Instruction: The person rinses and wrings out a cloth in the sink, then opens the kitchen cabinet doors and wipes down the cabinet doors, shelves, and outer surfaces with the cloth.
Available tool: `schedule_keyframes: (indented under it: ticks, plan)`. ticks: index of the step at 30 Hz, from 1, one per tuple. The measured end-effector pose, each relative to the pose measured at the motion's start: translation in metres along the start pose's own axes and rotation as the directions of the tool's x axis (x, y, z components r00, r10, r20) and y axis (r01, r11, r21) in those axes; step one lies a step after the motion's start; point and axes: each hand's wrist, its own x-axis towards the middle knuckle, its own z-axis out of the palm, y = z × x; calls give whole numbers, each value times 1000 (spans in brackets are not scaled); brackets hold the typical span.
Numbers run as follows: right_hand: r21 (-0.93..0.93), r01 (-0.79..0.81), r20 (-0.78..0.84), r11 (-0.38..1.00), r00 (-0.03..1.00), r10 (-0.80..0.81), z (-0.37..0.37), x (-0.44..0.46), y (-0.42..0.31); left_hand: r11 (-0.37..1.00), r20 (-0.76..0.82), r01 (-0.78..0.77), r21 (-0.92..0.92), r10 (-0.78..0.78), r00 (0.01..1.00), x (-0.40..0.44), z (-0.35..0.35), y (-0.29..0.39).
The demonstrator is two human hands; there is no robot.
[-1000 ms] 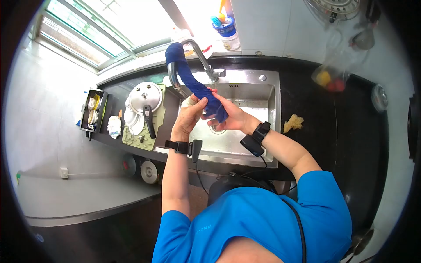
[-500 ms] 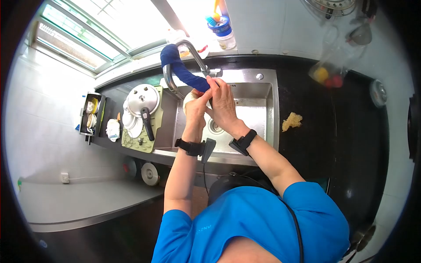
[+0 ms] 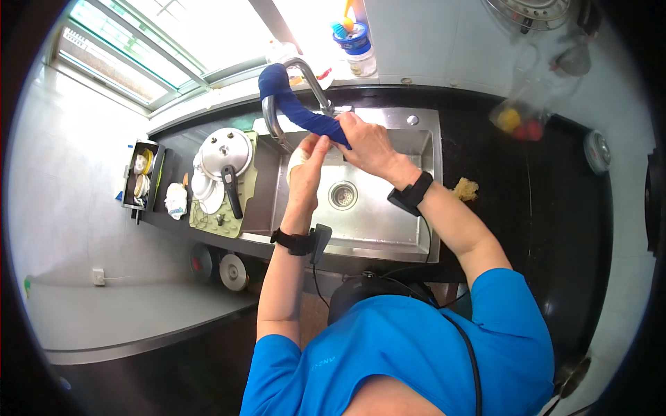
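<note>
A dark blue cloth (image 3: 300,114) is looped over the curved metal tap (image 3: 272,125) and hangs twisted down toward the right, above the sink (image 3: 388,233). My right hand (image 3: 372,147) grips the twisted lower end of the cloth, its fingers wrapped round it. Just below the cloth is my left hand (image 3: 304,170), pointing up. Its thumb and fingertips are apart and come close to the cloth's lower edge; whether they touch it I cannot tell. A pale patch shows on this hand's outer side.
Left of the sink, a pot lid (image 3: 227,151) and white dishes (image 3: 210,201) lie on a green mat (image 3: 205,223). A yellowish scrubber (image 3: 465,189) lies on the black counter right of the sink. A blue-lidded jar (image 3: 361,61) stands on the windowsill.
My right hand has turned and swung to the right with the cloth's end in its grip. My left hand has separated from it, staying beneath the cloth. The drain now shows fully.
</note>
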Motion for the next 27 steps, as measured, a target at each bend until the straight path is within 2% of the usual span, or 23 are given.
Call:
schedule_keyframes:
  ticks: [1,2,3,4,6,7,8,9,10,11,12,13,15,17,19,20,21,22,23,24,25,26,27]
  plan:
    - [1,6,2,1000,1000,-6,-6,3,1,999,-76,-25,-40,21,997,1,-2,1]
    - [51,-3,71,999,997,0,-11,6,2,996,-150,-51,-78,39,988,1,-5,1]
    - [99,-20,141,995,990,6,-13,6,2,996,-152,-49,-77,37,988,4,-9,-2]
    - [99,-20,143,995,990,5,-10,6,4,994,-125,-33,-103,20,992,9,-14,-8]
    - [297,-37,203,954,979,-25,-6,8,2,982,-91,-28,-187,11,996,17,-17,-17]
    - [297,-34,203,954,979,-28,-9,10,-2,982,-94,-31,-188,13,996,20,-20,-19]
    - [530,-320,424,785,902,81,-12,9,-6,951,57,1,-309,17,998,23,-25,-20]
    - [628,-593,639,504,762,100,-17,9,-11,906,206,51,-419,40,978,22,-25,-15]
    - [628,-592,639,505,763,99,-13,7,-9,906,205,48,-420,43,978,22,-24,-11]
    - [700,-692,708,175,705,-44,-6,3,-4,886,257,63,-459,65,964,21,-23,-7]
    - [643,-747,717,-169,665,-208,-2,0,-3,865,307,80,-495,89,947,19,-21,0]
    - [642,-747,717,-171,665,-211,2,-2,-3,866,305,79,-494,88,948,19,-22,5]
    - [527,-734,664,-429,670,-332,10,-6,-3,894,386,81,-441,108,916,19,-24,10]
    - [534,-736,663,-417,670,-334,12,-5,2,913,386,91,-397,76,920,20,-27,10]
    - [613,-782,750,-111,620,-232,8,-2,7,938,338,77,-337,44,940,23,-28,4]
    - [614,-781,749,-113,622,-229,3,-1,10,939,341,79,-336,43,939,24,-27,2]
    - [615,-770,788,174,608,-98,-8,2,7,939,309,75,-337,35,951,24,-25,0]
    - [534,-719,790,445,612,41,-15,4,6,939,276,69,-338,29,961,25,-23,-2]
    - [534,-718,788,446,614,44,-10,-1,11,939,279,69,-338,30,960,28,-21,-6]
    - [464,-537,600,704,776,196,-6,-7,12,955,205,-3,-298,67,977,30,-15,-8]
    - [275,-356,347,893,903,253,-4,-13,14,965,131,-70,-253,106,986,31,-9,-10]
    - [179,-301,260,936,933,250,-1,-21,15,957,85,-91,-276,118,989,31,-4,-13]
    - [175,-305,258,936,932,255,-5,-24,6,956,90,-88,-278,118,989,31,0,-12]
